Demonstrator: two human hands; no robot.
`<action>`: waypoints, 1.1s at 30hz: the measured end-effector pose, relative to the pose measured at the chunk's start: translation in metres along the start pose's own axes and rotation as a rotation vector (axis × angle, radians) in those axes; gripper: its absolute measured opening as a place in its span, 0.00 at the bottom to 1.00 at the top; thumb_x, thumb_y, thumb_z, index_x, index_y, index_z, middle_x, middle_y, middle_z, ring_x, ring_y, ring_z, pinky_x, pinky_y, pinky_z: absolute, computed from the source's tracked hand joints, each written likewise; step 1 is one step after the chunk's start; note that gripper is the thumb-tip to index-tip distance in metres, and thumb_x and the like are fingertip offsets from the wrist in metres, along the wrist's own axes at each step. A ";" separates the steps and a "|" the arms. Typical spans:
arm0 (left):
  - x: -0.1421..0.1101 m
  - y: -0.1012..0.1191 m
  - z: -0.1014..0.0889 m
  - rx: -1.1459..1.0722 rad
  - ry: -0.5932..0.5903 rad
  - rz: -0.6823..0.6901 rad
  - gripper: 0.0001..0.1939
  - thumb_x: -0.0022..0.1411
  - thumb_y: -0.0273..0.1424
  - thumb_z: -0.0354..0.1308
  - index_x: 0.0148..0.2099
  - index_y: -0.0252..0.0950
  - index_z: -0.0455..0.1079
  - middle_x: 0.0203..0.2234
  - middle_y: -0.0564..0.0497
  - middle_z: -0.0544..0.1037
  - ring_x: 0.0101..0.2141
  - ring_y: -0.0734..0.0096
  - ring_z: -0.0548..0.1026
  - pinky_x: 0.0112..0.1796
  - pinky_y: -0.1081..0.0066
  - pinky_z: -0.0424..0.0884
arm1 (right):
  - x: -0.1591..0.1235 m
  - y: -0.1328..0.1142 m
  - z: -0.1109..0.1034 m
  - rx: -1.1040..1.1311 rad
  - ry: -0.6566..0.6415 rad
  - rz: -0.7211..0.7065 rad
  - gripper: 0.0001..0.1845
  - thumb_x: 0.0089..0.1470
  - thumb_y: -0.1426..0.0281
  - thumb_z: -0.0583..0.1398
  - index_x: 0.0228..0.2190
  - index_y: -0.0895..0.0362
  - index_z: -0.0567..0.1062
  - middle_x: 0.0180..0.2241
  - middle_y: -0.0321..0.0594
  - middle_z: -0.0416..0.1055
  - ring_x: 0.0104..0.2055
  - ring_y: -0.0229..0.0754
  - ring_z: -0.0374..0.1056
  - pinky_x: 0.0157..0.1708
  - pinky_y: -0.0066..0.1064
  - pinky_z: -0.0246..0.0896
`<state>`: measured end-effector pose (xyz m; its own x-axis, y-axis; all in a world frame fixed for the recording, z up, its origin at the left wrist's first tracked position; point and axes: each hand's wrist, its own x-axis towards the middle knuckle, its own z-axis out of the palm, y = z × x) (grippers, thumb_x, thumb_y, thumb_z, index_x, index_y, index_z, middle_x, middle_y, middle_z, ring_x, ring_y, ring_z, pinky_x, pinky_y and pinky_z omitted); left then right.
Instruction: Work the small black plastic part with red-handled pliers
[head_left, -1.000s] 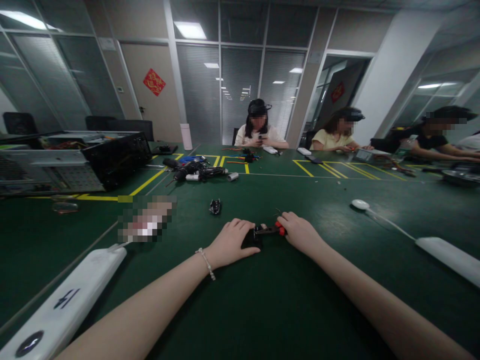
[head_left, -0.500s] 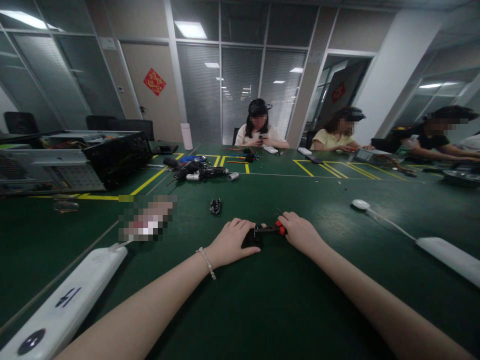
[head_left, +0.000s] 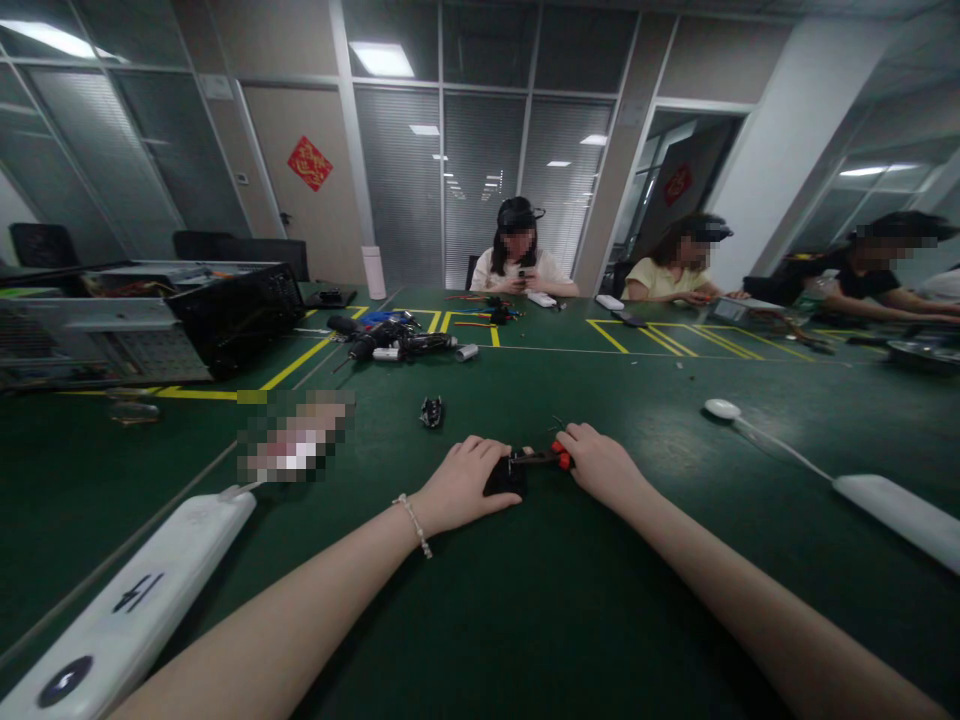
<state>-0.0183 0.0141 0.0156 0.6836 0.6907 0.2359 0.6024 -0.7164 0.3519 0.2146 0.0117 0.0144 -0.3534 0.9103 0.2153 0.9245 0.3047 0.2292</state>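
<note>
My left hand (head_left: 459, 482) is closed around a small black part (head_left: 505, 481) on the green table, thumb along its near side. Most of that part is hidden under my fingers, so its kind does not show. In my right hand (head_left: 606, 468) is a pair of red-handled pliers (head_left: 561, 456), gripped by the handles. Their dark jaws point left and meet the black part; whether they bite on it I cannot make out. A thin wire-like end (head_left: 556, 422) shows just above my right fingers. Farther off to the left lies a small black-and-silver component (head_left: 431, 412).
A white power strip (head_left: 161, 585) lies at left, another (head_left: 900, 515) at right with a white mouse-shaped object (head_left: 721, 409). An open computer case (head_left: 247, 315) stands far left. Beyond are a power drill (head_left: 367, 342), cables and a pink bottle (head_left: 373, 272). Several people sit across the table.
Both hands stay in place, holding the same things. The pliers' jaws have tilted very slightly at the black part.
</note>
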 end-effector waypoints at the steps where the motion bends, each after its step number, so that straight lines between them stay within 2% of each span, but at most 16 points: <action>1: 0.000 0.000 0.000 0.000 -0.001 -0.003 0.28 0.54 0.49 0.52 0.52 0.39 0.57 0.49 0.48 0.65 0.48 0.59 0.61 0.46 0.59 0.60 | 0.000 0.000 0.000 0.001 0.002 -0.001 0.21 0.41 0.79 0.55 0.41 0.59 0.68 0.41 0.46 0.66 0.41 0.44 0.62 0.36 0.32 0.62; 18: 0.000 0.002 -0.003 -0.017 -0.032 -0.029 0.28 0.54 0.48 0.52 0.53 0.40 0.57 0.50 0.48 0.64 0.49 0.58 0.61 0.46 0.59 0.59 | 0.001 0.002 0.001 0.033 0.000 -0.014 0.22 0.40 0.80 0.55 0.41 0.60 0.68 0.41 0.46 0.66 0.41 0.44 0.62 0.35 0.32 0.62; 25: 0.000 0.000 0.001 0.007 0.016 0.006 0.28 0.54 0.48 0.53 0.52 0.39 0.57 0.49 0.48 0.65 0.48 0.59 0.61 0.46 0.59 0.59 | 0.001 0.001 0.002 0.000 0.004 -0.003 0.21 0.41 0.79 0.55 0.41 0.59 0.68 0.41 0.46 0.66 0.40 0.44 0.62 0.35 0.32 0.62; 33: 0.000 -0.001 0.001 -0.001 0.011 0.009 0.28 0.54 0.48 0.52 0.52 0.39 0.57 0.49 0.47 0.65 0.48 0.58 0.61 0.46 0.59 0.60 | 0.000 0.004 0.006 0.003 0.018 -0.025 0.22 0.40 0.80 0.55 0.41 0.57 0.68 0.41 0.45 0.66 0.41 0.43 0.62 0.36 0.31 0.62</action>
<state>-0.0182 0.0147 0.0149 0.6847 0.6851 0.2486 0.5958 -0.7227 0.3503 0.2187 0.0147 0.0097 -0.3786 0.8973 0.2272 0.9160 0.3279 0.2314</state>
